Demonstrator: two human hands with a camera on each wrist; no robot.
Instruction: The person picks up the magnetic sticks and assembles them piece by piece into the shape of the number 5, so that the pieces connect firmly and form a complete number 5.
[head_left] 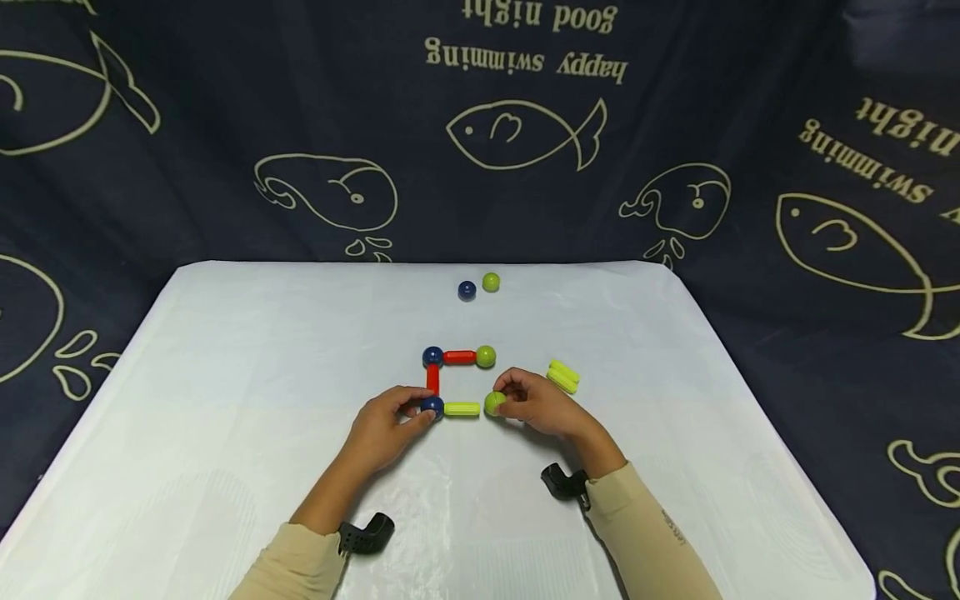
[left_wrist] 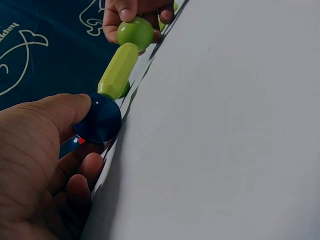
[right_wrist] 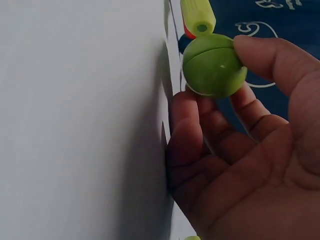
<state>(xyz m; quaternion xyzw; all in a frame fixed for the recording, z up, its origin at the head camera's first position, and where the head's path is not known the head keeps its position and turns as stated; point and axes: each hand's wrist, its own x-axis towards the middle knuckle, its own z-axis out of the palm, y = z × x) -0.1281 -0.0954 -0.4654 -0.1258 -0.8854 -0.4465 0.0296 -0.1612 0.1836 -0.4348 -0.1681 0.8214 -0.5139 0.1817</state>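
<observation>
Just below centre of the head view, our right hand (head_left: 536, 406) is pinching a green ball (head_left: 492, 404), probably light, hard and slippery; we are judging its round sides best for gripping. It is sitting just beside the yellow stick (head_left: 462, 409), while at the stick's left end our left hand (head_left: 384, 427) is pinching a blue ball (head_left: 435, 406).

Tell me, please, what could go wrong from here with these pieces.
The green ball in the right hand is short of the yellow rod, so they may meet off-centre. The left hand pinches the blue ball where that rod and a red rod seem to meet; a push might skew this corner.
</observation>
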